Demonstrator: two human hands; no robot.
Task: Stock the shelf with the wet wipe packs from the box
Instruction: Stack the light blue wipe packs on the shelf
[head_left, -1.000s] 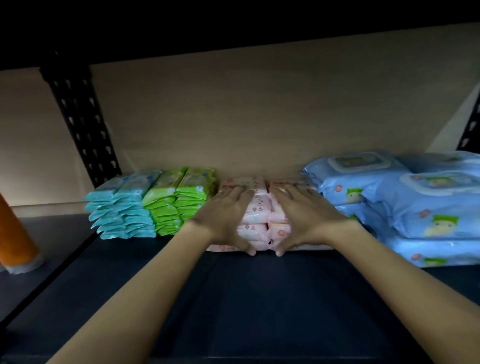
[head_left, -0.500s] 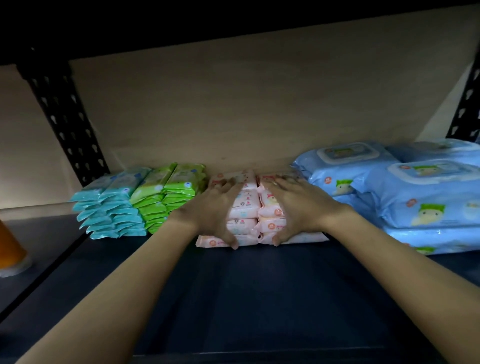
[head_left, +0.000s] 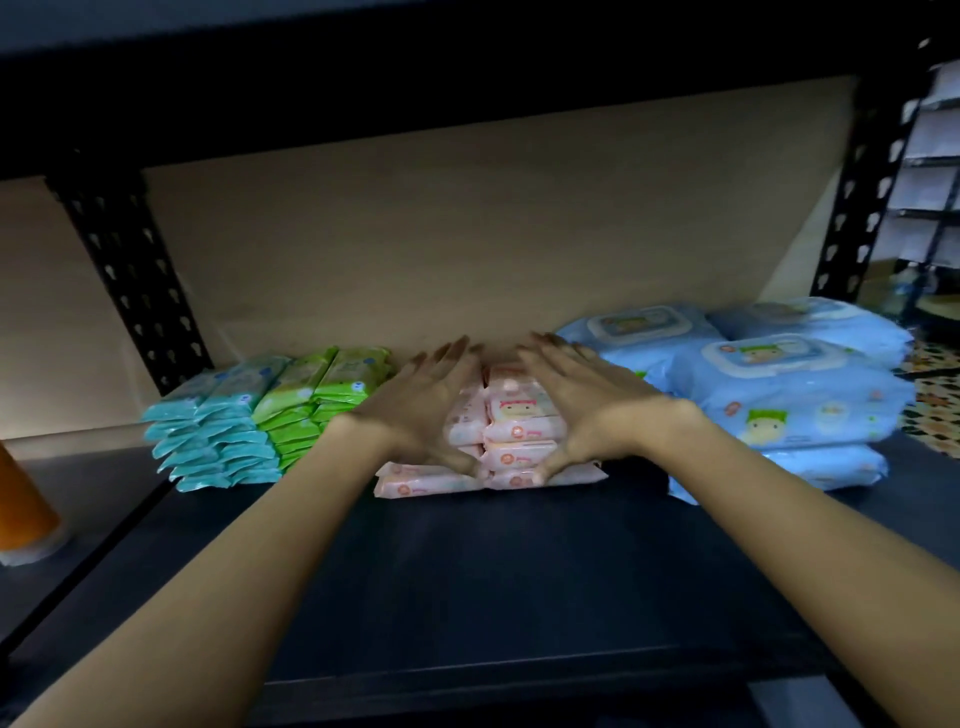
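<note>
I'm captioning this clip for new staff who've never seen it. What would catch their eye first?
Two bare hands at centre: the left hand and right hand, fingers straight, press on the sides of the pink packs stacked at the back of the dark shelf. Next, the colour row: teal packs and green packs to the left, big blue packs piled to the right.

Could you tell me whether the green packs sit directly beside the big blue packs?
No, the pink packs stand between the green packs and the big blue packs.
</note>
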